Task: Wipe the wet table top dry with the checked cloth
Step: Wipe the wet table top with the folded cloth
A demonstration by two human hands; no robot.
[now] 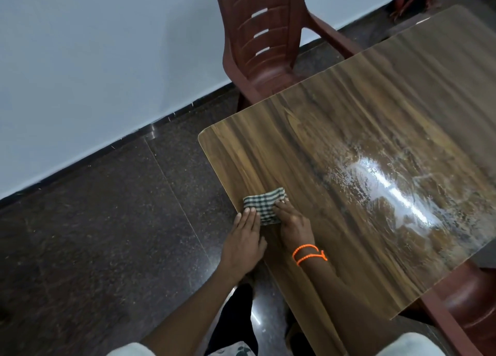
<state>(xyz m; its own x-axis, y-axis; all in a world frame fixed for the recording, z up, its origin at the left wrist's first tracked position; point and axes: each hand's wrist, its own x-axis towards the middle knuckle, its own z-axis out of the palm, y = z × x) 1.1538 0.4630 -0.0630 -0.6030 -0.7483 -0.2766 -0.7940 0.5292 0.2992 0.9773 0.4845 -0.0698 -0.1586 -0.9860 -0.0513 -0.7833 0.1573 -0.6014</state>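
Table top (308,130) first: your wood-grain surface stretches away ahead and to the right of both your hands, and well to the right of your right hand a wide wet patch (389,184) of streaks and droplets shines under a bright glare. Beyond the table's far edge, ahead of your hands, a brown plastic chair (257,33) stands against the pale wall (94,60); to the left of your left hand dark speckled floor tiles (107,221) run up to that wall. Down to the right of your right arm a second brown chair part (467,310) shows below the table's edge. Your left hand (243,237) lies with straight fingers, their tips pressing on the near left corner of the checked cloth (264,205). Your right hand (292,221) sits just beside it with fingers flat on the cloth's right side, holding nothing in a grasp. The cloth itself lies folded small, right at the table's left edge, under your fingertips and well apart from the wet patch. An orange beaded band (308,253) circles your right wrist
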